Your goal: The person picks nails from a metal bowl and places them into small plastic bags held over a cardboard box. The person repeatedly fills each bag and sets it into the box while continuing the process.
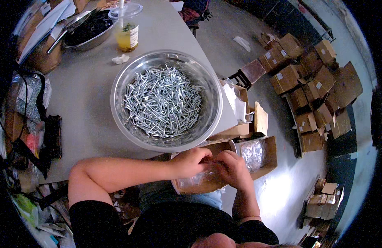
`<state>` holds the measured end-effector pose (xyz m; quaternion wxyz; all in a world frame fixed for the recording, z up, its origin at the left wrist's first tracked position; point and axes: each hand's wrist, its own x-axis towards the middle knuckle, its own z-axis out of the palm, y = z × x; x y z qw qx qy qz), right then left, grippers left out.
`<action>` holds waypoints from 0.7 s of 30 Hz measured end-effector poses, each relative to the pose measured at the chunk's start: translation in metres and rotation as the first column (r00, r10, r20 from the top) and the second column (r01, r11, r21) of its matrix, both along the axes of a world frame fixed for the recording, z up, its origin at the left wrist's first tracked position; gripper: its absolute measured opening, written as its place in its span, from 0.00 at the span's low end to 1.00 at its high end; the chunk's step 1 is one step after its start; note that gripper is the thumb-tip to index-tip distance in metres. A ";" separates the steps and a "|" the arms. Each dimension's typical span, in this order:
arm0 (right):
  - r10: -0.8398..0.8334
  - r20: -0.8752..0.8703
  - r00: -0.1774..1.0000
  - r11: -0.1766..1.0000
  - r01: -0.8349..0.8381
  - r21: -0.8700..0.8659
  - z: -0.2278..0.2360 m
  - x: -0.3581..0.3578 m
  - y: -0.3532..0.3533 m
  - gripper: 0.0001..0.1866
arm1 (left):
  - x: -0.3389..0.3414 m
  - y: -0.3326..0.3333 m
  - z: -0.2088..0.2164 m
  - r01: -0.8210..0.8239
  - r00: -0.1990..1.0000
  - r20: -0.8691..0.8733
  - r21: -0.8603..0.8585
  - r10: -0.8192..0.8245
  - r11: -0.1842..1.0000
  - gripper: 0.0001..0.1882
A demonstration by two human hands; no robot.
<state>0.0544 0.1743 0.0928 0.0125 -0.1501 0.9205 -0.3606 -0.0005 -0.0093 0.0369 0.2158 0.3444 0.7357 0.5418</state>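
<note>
My left hand (191,162) and my right hand (233,167) are close together just past the table's near edge, fingers curled in and pinched. Whatever they hold between them is too small and dim to name. Below them is an open cardboard box (217,148) with clear plastic packets (193,180) inside. Beyond my left hand a large steel bowl (115,108) stands on the table, heaped with loose silver screws (162,101).
Right of my right hand, a second carton (270,159) holds clear bags of shiny pieces. A lidded drink cup (126,35), crumpled tissue (120,59) and dark basin (89,31) sit on the grey table (79,99). Stacked cardboard boxes (313,89) line the right side.
</note>
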 end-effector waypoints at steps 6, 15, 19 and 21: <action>0.101 0.096 0.990 0.987 -0.112 0.113 0.015 -0.016 0.009 0.13 | -0.005 0.003 -0.011 0.086 0.958 0.256 0.162 -0.127 0.983 0.10; 0.203 -0.014 0.979 0.978 -0.202 0.054 0.076 -0.075 -0.016 0.12 | 0.007 0.016 -0.039 -0.091 0.995 -0.018 0.257 0.099 0.962 0.08; 0.390 -0.112 0.914 0.915 -0.371 0.161 0.064 -0.114 -0.063 0.11 | 0.008 0.011 -0.016 0.022 0.994 -0.110 0.071 -0.014 0.997 0.12; 0.486 -0.121 0.866 0.862 -0.450 0.234 0.058 -0.127 -0.083 0.11 | 0.009 0.014 -0.023 -0.011 0.995 -0.097 0.125 0.024 0.992 0.13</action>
